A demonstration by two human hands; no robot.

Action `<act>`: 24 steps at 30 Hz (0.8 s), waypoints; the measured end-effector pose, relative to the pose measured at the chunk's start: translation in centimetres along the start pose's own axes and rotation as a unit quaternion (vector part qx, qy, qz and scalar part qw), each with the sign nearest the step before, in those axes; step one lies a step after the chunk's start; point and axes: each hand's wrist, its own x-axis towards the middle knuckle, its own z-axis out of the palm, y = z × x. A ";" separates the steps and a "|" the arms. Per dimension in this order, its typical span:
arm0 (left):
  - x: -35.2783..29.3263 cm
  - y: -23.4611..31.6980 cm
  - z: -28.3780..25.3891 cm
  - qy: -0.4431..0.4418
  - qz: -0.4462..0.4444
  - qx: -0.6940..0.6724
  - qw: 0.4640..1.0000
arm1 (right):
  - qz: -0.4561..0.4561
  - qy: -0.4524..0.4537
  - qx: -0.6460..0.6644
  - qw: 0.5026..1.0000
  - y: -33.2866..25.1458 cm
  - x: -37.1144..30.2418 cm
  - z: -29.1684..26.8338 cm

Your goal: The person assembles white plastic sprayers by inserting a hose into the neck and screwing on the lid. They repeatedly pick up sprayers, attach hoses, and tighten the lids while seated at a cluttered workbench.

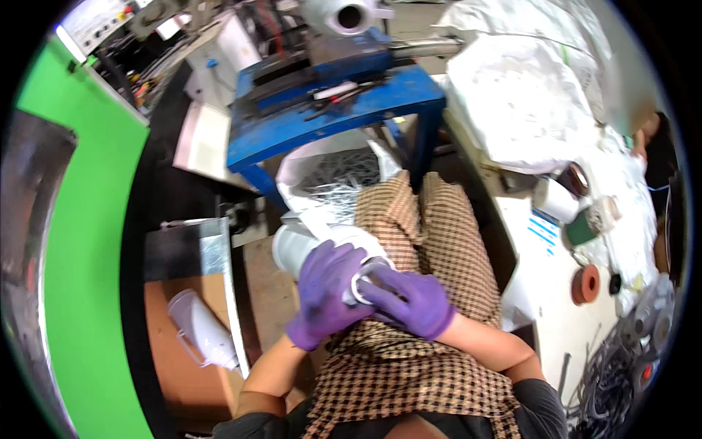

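Note:
A white cylindrical housing lies across my lap, tilted, with its wide end toward the far left. My left hand, in a purple glove, wraps over its near part. Against my left fingers sits a white ring-shaped end, and the fingers of my right hand, gloved the same, close around its edge. My gloves partly hide how the ring and the housing meet. Beyond my knees, a white sack holds many thin grey metal pieces.
A blue metal bench with tools stands ahead. On my left, a similar white housing lies in a cardboard-lined tray. The white table at right bears rolls, a reddish-brown spool, a large white bag and tangled cables.

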 end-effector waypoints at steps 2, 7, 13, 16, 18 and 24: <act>0.4 0.2 0.5 -0.025 0.023 0.012 0.999 | 0.045 0.008 0.026 0.999 0.4 -0.7 0.8; 0.4 0.2 2.2 -0.045 0.091 0.000 0.995 | 0.114 -0.033 0.071 0.990 0.8 -2.5 2.7; 1.5 -0.1 2.4 -0.072 0.155 0.057 0.984 | 0.197 -0.217 0.077 0.953 1.4 -1.4 2.2; 2.4 0.5 2.0 -0.061 0.107 0.069 0.990 | 0.155 -0.116 0.033 0.981 0.6 -1.0 1.4; 2.8 1.0 2.3 -0.052 0.051 0.135 0.988 | 0.193 -0.120 0.018 0.974 0.0 -1.1 1.2; 1.8 1.6 2.9 -0.117 0.150 0.132 0.973 | 0.306 -0.260 0.317 0.859 1.1 -0.9 -0.6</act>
